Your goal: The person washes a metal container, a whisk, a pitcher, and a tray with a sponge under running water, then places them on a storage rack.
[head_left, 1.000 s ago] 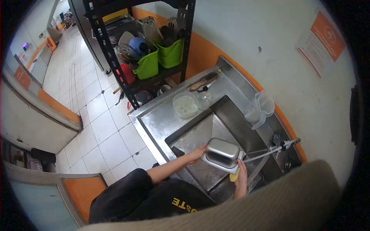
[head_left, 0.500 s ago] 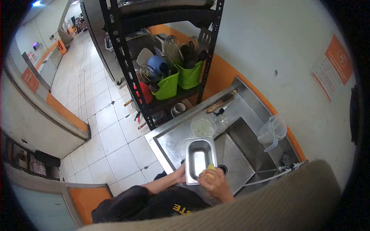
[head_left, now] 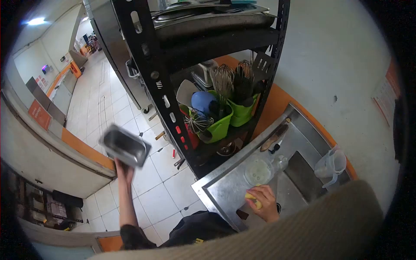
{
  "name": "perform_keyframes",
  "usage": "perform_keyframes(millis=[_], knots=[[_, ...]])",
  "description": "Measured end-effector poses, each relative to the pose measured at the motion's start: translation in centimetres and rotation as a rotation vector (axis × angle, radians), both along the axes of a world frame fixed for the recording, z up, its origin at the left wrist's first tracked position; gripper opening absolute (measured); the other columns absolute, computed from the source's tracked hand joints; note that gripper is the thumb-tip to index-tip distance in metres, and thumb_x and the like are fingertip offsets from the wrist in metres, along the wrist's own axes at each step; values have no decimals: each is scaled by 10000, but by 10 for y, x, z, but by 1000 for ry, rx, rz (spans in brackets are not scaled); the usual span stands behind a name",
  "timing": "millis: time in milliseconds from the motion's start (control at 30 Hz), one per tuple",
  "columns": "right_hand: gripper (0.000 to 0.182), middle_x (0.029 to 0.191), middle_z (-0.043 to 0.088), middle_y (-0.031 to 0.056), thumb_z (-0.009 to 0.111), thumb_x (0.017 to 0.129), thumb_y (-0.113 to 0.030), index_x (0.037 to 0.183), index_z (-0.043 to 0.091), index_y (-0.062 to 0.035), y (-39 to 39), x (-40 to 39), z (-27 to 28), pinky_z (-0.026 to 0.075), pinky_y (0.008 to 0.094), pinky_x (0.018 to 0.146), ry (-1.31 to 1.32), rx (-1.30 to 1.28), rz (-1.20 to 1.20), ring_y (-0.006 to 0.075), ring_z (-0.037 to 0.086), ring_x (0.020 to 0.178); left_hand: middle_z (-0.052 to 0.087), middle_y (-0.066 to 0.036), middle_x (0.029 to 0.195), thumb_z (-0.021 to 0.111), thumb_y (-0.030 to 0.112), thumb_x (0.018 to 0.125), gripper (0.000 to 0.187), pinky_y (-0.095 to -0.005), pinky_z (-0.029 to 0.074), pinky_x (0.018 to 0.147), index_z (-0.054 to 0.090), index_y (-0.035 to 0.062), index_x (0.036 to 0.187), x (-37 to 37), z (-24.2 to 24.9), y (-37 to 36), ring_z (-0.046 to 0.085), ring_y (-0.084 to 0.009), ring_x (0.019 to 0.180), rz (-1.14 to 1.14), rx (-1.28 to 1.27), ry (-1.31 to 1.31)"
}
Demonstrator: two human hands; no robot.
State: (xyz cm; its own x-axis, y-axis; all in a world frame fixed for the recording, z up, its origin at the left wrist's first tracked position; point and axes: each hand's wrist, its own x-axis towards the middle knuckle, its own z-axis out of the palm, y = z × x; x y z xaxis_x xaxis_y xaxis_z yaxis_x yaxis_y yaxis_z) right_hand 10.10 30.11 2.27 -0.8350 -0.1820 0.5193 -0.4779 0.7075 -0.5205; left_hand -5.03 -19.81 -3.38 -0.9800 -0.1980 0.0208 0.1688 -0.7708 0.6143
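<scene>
1. Left forearm (head_left: 127,203): bare, reaching outward at the left of the scene.
2. Left hand (head_left: 124,171): at the forearm's far end, in a gripping pose; fingertips hidden.
3. Right hand (head_left: 264,202): well apart, to the right; back uppermost, fingers curled in a grip.
4. Right wrist (head_left: 272,216): only partly visible, at the near side.

Black shirt (head_left: 201,226), short black sleeve (head_left: 133,237), 1 small yellow marking (head_left: 199,240).
</scene>
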Motion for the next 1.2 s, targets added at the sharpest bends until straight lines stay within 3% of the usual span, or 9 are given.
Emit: perform_keyframes(millis=[67, 167, 267, 367, 633, 1200], knots=[[292, 900, 598, 57, 714, 653, -103, 932, 628, -86, 2, -1, -4, 462, 342, 741, -4, 13, -53, 241, 560, 821, 420, -71, 1284, 585, 267, 843, 544, -367, 309, 1008, 348, 48, 1282, -81, 44, -19, 421, -219, 1157, 5, -336, -16], [285, 895, 598, 59, 712, 645, -90, 917, 628, -84, 3, 6, -9, 462, 352, 738, -8, 35, -144, 249, 559, 812, 414, -114, 1267, 639, 189, 792, 637, -321, 307, 984, 296, 12, 1299, -171, 126, 27, 430, -213, 1136, 88, -962, 112], [278, 889, 597, 63, 710, 644, -89, 910, 628, -85, 8, 19, -13, 459, 363, 743, -34, 18, -267, 258, 556, 814, 423, -115, 1248, 633, 188, 794, 611, -319, 314, 971, 310, 10, 1281, -250, 151, 53, 436, -211, 1117, 158, -1506, 119], [282, 890, 599, 69, 711, 643, -92, 911, 624, -85, 14, 39, -18, 453, 371, 753, -94, 2, -420, 268, 550, 834, 432, -116, 1229, 627, 188, 796, 585, -317, 321, 958, 324, 8, 1263, -302, 151, 72, 443, -208, 1098, 160, -1861, 41], [292, 908, 594, 85, 703, 642, -75, 922, 622, -90, 21, 72, -31, 446, 377, 780, -225, 13, -684, 292, 536, 880, 456, -119, 1178, 611, 186, 800, 516, -313, 339, 924, 362, 4, 1214, -358, 151, 106, 459, -203, 1049, 103, -2108, -55], [278, 955, 569, 116, 679, 653, -72, 918, 596, -60, 30, 71, -47, 426, 389, 801, -212, -24, -691, 304, 519, 908, 508, -125, 1070, 577, 182, 810, 379, -303, 377, 851, 441, -6, 1110, -336, 152, 110, 495, -191, 943, 149, -2087, -2]])
